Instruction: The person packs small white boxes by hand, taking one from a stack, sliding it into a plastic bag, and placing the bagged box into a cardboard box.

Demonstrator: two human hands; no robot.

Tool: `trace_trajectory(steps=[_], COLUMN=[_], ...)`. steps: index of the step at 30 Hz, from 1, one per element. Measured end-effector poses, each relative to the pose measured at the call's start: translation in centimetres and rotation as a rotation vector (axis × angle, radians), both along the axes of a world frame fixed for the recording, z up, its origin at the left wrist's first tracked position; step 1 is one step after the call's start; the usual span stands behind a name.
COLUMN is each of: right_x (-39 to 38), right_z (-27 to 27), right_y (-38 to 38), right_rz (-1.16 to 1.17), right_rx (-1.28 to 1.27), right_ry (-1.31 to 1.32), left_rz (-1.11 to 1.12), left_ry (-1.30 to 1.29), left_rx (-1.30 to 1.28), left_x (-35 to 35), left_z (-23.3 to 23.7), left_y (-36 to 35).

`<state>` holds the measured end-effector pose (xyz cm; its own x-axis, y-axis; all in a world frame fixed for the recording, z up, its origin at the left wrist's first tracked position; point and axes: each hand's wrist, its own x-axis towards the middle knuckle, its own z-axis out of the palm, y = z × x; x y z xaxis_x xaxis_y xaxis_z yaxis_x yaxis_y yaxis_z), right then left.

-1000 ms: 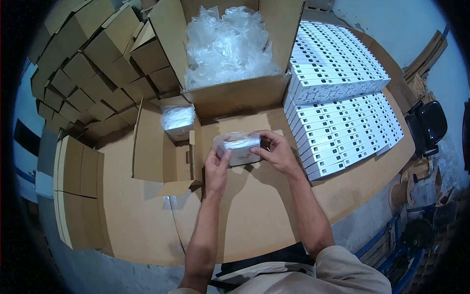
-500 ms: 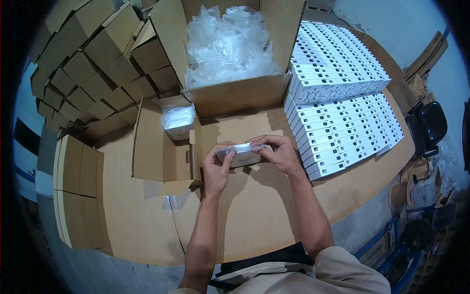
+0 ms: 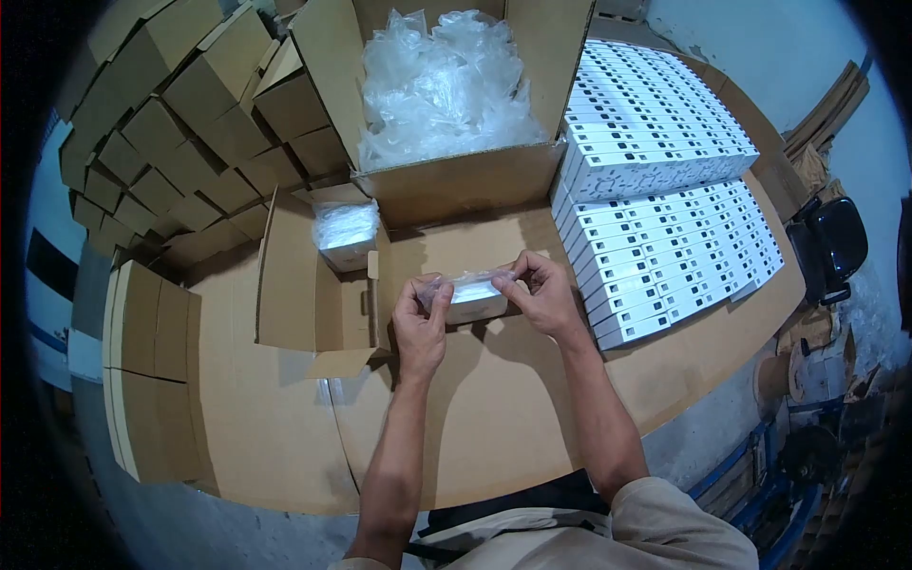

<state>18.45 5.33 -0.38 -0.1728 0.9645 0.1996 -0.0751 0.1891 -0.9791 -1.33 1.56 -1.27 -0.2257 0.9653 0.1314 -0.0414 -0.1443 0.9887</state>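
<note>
Over the middle of the table, a small white box (image 3: 478,307) has a clear plastic bag (image 3: 467,278) around it. My left hand (image 3: 420,330) pinches the bag at the left end, its thumb lying along the front. At the right end, my right hand (image 3: 543,296) grips the bag's upper corner between thumb and fingers. To the left stands an open brown carton (image 3: 287,299), its side flap folded out. Several plastic-wrapped boxes (image 3: 346,228) sit at the carton's far end.
Behind my hands, a large carton (image 3: 461,190) holds a heap of clear plastic bags (image 3: 442,90). White boxes (image 3: 665,256) are stacked in rows at the right. Brown cartons (image 3: 157,142) pile up at the back left, with folded cartons (image 3: 147,370) at the left edge.
My right hand has shifted slightly up, drawing the bag's top edge higher. The white box's front shows a little more; my left hand stays nearly in place.
</note>
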Motion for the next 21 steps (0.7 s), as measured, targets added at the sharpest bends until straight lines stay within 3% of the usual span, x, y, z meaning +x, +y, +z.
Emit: trace_trajectory(steps=[11, 14, 17, 21], right_x=[0.1, -0.6, 0.8, 1.0], right_z=[0.0, 1.2, 1.5, 2.2], right_y=[0.0, -0.3, 0.1, -0.6], right_rz=[-0.012, 0.009, 0.130, 0.156], right_rx=[-0.053, 0.131, 0.300, 0.287], right_ry=[-0.026, 0.184, -0.097, -0.304], left_rz=[0.015, 0.034, 0.068, 0.064], left_ry=[-0.051, -0.065, -0.075, -0.087], left_rx=[-0.001, 0.007, 0.030, 0.004], left_x=[0.2, 0.4, 0.5, 0.5], left_z=[-0.3, -0.1, -0.6, -0.4], left_y=[0.3, 0.3, 0.5, 0.5])
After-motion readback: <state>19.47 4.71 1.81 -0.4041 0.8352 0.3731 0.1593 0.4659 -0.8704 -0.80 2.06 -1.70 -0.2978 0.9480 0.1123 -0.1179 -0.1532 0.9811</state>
